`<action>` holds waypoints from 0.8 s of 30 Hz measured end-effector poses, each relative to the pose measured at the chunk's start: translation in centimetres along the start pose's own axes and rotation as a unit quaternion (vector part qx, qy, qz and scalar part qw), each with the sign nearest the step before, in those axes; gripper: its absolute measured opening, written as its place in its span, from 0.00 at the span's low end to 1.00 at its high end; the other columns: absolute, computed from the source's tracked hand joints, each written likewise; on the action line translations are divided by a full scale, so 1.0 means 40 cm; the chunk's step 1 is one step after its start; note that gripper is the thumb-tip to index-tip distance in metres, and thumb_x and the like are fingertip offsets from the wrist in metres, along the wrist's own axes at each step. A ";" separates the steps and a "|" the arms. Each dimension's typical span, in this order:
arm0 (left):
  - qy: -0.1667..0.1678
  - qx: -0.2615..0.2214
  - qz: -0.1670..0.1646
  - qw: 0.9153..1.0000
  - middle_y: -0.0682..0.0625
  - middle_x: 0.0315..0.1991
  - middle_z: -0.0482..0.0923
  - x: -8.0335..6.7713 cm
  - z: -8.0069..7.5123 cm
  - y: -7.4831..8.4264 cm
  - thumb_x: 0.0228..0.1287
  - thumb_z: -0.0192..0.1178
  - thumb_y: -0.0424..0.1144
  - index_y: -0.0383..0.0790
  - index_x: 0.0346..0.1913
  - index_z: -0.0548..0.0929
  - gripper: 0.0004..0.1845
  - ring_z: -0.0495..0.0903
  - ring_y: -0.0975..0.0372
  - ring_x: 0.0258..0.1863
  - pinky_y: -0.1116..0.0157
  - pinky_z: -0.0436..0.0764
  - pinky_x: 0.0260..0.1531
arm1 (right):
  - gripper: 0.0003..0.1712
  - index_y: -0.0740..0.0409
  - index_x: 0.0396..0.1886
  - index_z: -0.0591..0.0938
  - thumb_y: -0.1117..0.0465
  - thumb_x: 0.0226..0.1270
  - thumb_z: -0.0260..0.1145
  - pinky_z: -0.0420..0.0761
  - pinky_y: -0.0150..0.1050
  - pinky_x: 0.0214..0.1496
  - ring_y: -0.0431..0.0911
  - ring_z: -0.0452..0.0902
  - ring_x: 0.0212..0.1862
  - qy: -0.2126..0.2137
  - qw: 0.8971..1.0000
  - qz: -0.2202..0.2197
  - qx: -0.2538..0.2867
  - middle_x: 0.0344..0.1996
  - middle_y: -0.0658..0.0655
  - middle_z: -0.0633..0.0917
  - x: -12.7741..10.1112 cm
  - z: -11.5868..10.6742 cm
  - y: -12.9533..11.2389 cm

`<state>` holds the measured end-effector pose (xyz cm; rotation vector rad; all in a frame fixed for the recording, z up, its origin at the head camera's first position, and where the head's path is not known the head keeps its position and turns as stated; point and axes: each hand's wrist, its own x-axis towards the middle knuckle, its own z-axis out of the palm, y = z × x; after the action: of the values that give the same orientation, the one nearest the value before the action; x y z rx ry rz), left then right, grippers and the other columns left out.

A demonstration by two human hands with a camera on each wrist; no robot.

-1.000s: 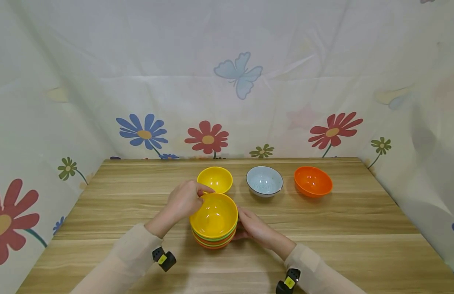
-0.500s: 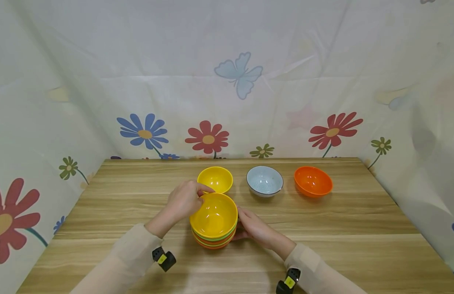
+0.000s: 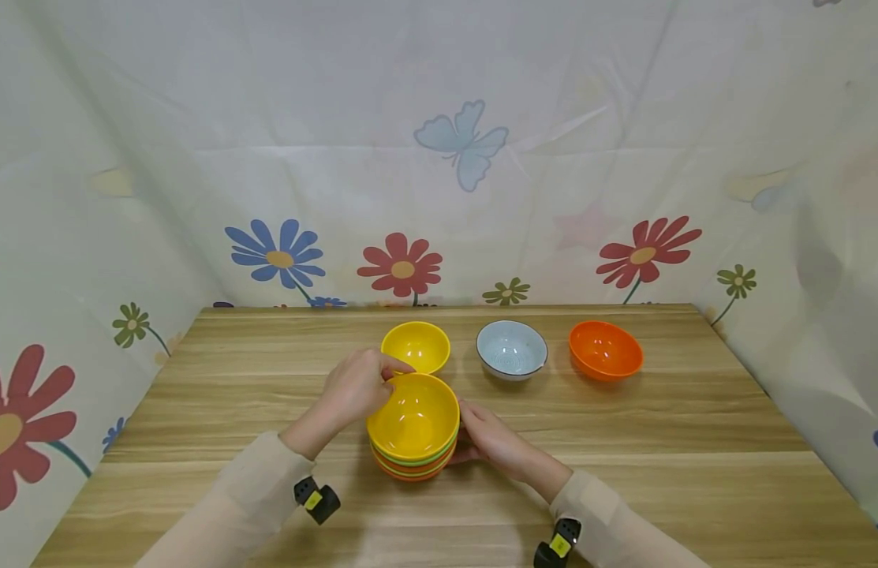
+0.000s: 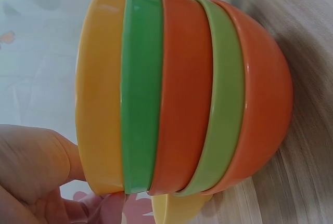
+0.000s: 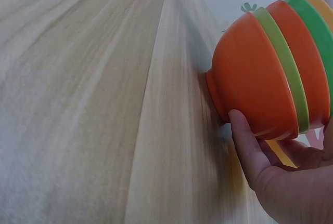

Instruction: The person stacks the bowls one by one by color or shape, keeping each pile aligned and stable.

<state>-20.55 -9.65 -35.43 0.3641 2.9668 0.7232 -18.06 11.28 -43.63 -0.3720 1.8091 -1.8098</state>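
I saw the stack of bowls (image 3: 413, 430) standing on the wooden table (image 3: 623, 442), near the front edge & about in the middle, w/ both hands around it. The left hand (image 3: 353, 388) pinched the rim of the top yellow bowl (image 3: 413, 414), thumb over the edge and fingers under it, I think because only this one bowl had to come free from the nest. The right hand (image 3: 491, 442) lay w/ curled fingers against the lower orange bowl (image 5: 255, 78), thumb near its foot; in my judgement it held the rest down so the stack did not tip. In the left wrist view the nest was yellow, green, orange, light green, orange, all tight together. Behind, well apart from the stack, a small yellow bowl (image 3: 415, 345), a pale blue bowl (image 3: 512, 349) & an orange bowl (image 3: 605, 349) stood in one row, each upright, not touching
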 end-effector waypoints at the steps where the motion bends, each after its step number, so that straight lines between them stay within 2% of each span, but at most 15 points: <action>1: -0.001 0.000 0.000 1.000 0.51 0.27 0.72 0.000 0.000 0.000 0.51 0.63 0.27 0.52 0.42 0.87 0.18 0.69 0.59 0.25 0.71 0.68 0.17 | 0.37 0.67 0.65 0.61 0.41 0.73 0.36 0.81 0.49 0.47 0.50 0.78 0.49 0.000 1.000 0.000 0.000 0.53 0.66 0.77 0.000 0.000 0.000; 7: -0.010 -0.007 -0.005 1.000 0.50 0.26 0.71 0.001 -0.003 0.000 0.51 0.64 0.27 0.52 0.43 0.86 0.18 0.69 0.58 0.25 0.71 0.68 0.18 | 0.37 0.67 0.65 0.61 0.42 0.73 0.37 0.81 0.50 0.46 0.50 0.78 0.49 -0.003 1.000 -0.003 0.007 0.54 0.67 0.76 0.001 -0.001 0.002; 13: -0.017 -0.035 -0.021 0.999 0.51 0.27 0.74 0.002 -0.013 -0.001 0.53 0.65 0.31 0.49 0.43 0.86 0.14 0.71 0.58 0.27 0.71 0.73 0.20 | 0.36 0.67 0.65 0.61 0.42 0.73 0.37 0.81 0.49 0.46 0.50 0.78 0.49 0.000 1.000 -0.003 0.004 0.54 0.67 0.76 0.002 0.000 0.001; 24: -0.003 -0.056 -0.021 0.998 0.50 0.33 0.78 0.015 -0.019 -0.023 0.57 0.63 0.40 0.45 0.47 0.83 0.14 0.73 0.60 0.29 0.70 0.76 0.24 | 0.34 0.67 0.65 0.62 0.44 0.74 0.36 0.81 0.49 0.46 0.49 0.78 0.48 0.005 1.000 -0.002 0.004 0.53 0.66 0.77 0.001 0.003 0.001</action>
<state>-21.43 -10.64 -35.19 0.2939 2.9037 0.8760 -18.04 11.15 -43.66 -0.3652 1.8097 -1.8243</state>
